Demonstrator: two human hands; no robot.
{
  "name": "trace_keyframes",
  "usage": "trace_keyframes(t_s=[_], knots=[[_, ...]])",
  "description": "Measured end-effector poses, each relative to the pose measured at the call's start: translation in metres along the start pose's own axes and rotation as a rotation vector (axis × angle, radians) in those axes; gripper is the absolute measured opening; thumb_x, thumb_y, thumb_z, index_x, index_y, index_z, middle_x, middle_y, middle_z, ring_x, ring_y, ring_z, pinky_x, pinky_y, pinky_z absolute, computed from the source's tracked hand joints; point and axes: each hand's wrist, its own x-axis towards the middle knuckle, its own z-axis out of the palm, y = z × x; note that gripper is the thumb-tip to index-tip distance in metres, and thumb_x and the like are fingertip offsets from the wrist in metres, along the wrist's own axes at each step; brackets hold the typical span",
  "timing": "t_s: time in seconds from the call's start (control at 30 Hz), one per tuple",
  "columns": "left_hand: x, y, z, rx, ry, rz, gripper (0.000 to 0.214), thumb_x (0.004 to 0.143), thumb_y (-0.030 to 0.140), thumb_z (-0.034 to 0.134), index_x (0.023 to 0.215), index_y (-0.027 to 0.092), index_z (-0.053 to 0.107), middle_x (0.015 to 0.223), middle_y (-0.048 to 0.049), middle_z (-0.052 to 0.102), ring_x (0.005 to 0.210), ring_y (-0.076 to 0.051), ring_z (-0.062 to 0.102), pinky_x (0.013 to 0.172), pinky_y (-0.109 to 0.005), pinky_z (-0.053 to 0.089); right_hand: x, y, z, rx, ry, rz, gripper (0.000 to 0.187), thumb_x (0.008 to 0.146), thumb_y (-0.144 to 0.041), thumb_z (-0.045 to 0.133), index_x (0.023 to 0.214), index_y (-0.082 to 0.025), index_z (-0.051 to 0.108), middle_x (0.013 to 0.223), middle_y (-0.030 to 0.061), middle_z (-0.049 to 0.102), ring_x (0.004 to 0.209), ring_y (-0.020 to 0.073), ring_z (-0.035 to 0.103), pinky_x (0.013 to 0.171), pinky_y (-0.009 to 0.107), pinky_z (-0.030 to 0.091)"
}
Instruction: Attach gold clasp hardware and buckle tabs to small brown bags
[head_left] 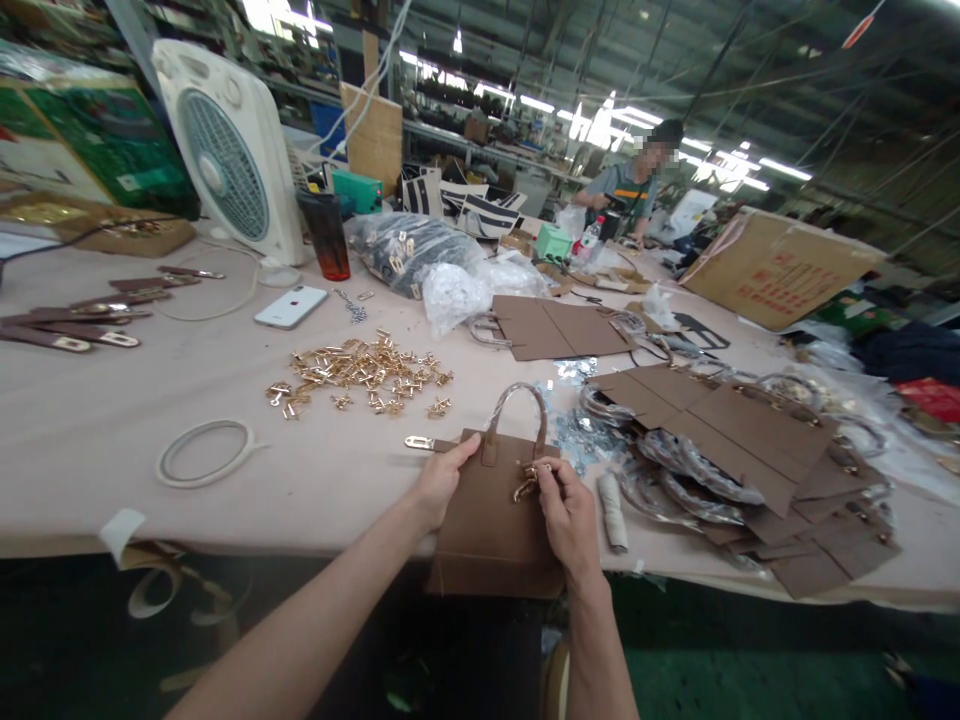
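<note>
A brown handbag panel point(480, 530) with a plastic-wrapped looped handle point(517, 392) hangs partly over the table's front edge. My left hand point(444, 482) is closed on the panel's left side, its thumb on the front face near the handle base. From under that side sticks out a strap with a gold metal end plate point(418, 442). At the panel's upper right, my right hand point(566, 510) pinches small gold metal fittings point(526, 482) against the front. How many fittings the fingers hold is hidden.
Gold fittings point(360, 368) lie heaped beyond my hands, near a tape roll point(206, 453), a phone point(291, 307) and a fan point(225, 160). Brown panels point(720, 430) are stacked at the right beside a grey roll point(612, 512). A person point(626, 190) works across the table.
</note>
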Motion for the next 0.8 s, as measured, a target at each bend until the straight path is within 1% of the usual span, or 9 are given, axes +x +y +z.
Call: trace_keyframes(t_s=[0.1,0.2,0.33,0.4,0.5,0.57,0.63,0.73,0.8], knots=[[0.0,0.001,0.0,0.003,-0.02,-0.023,0.031,0.089,0.033,0.072,0.112,0.012,0.072,0.096,-0.016,0.081,0.088,-0.032,0.08,0.083,-0.045,0.065,-0.001,-0.008,-0.006,-0.104,-0.05,0.024,0.034,0.103,-0.05,0.051,0.095,-0.022,0.069,0.081,0.0035,0.074,0.072,0.0192,0.066,0.069,0.029,0.048],[-0.001,0.001,0.002,0.032,-0.024,-0.039,0.031,0.089,0.033,0.072,0.111,0.012,0.072,0.096,-0.0167,0.081,0.086,-0.032,0.08,0.082,-0.047,0.065,0.004,-0.009,-0.006,-0.066,-0.056,0.146,0.039,0.102,-0.056,0.049,0.09,-0.022,0.065,0.075,0.003,0.073,0.056,0.016,0.063,0.058,0.028,0.047],[-0.003,0.001,0.004,0.053,-0.037,-0.006,0.029,0.089,0.033,0.072,0.11,0.012,0.071,0.095,-0.0167,0.081,0.086,-0.032,0.079,0.082,-0.048,0.066,0.012,-0.002,-0.001,0.227,-0.062,0.341,0.045,0.094,-0.065,0.058,0.09,-0.02,0.06,0.08,0.0051,0.075,0.045,0.0134,0.063,0.043,0.024,0.045],[-0.003,0.001,0.005,0.053,-0.028,0.005,0.029,0.089,0.033,0.072,0.11,0.013,0.071,0.096,-0.0164,0.081,0.087,-0.032,0.079,0.082,-0.047,0.066,0.014,0.001,0.002,0.371,-0.049,0.416,0.047,0.087,-0.066,0.068,0.092,-0.02,0.06,0.081,0.0058,0.076,0.05,0.0144,0.067,0.045,0.023,0.05],[-0.002,0.0,0.005,0.064,0.015,0.013,0.029,0.088,0.032,0.074,0.109,0.012,0.071,0.097,-0.0162,0.081,0.084,-0.031,0.08,0.083,-0.046,0.066,0.012,0.003,0.006,0.558,0.018,0.509,0.05,0.077,-0.062,0.08,0.093,-0.019,0.062,0.082,0.0069,0.077,0.062,0.0178,0.075,0.058,0.027,0.062],[-0.002,0.0,0.006,0.071,0.028,0.014,0.029,0.087,0.032,0.075,0.108,0.012,0.072,0.097,-0.0164,0.081,0.083,-0.031,0.08,0.083,-0.046,0.066,0.008,0.003,0.009,0.654,0.071,0.51,0.05,0.074,-0.06,0.084,0.092,-0.019,0.062,0.084,0.0077,0.078,0.071,0.0202,0.078,0.068,0.031,0.066],[-0.003,0.0,0.007,0.078,0.022,0.014,0.03,0.087,0.032,0.075,0.108,0.011,0.072,0.097,-0.0171,0.081,0.082,-0.031,0.08,0.082,-0.047,0.066,0.004,0.003,0.014,0.702,0.123,0.451,0.049,0.076,-0.06,0.083,0.094,-0.019,0.062,0.091,0.0083,0.078,0.077,0.0203,0.078,0.073,0.032,0.066],[-0.006,0.001,0.008,0.089,0.001,0.007,0.031,0.089,0.033,0.073,0.109,0.009,0.072,0.096,-0.0182,0.081,0.079,-0.032,0.08,0.081,-0.049,0.066,0.0,0.001,0.021,0.672,0.204,0.348,0.046,0.082,-0.061,0.078,0.1,-0.021,0.063,0.105,0.0085,0.077,0.076,0.0167,0.077,0.066,0.027,0.064],[-0.007,0.001,0.008,0.096,-0.012,0.001,0.033,0.089,0.034,0.072,0.111,0.009,0.072,0.097,-0.0184,0.081,0.078,-0.032,0.08,0.08,-0.049,0.066,-0.002,0.001,0.024,0.621,0.212,0.332,0.046,0.085,-0.061,0.075,0.105,-0.021,0.064,0.097,0.0067,0.077,0.069,0.0149,0.073,0.055,0.023,0.059]])
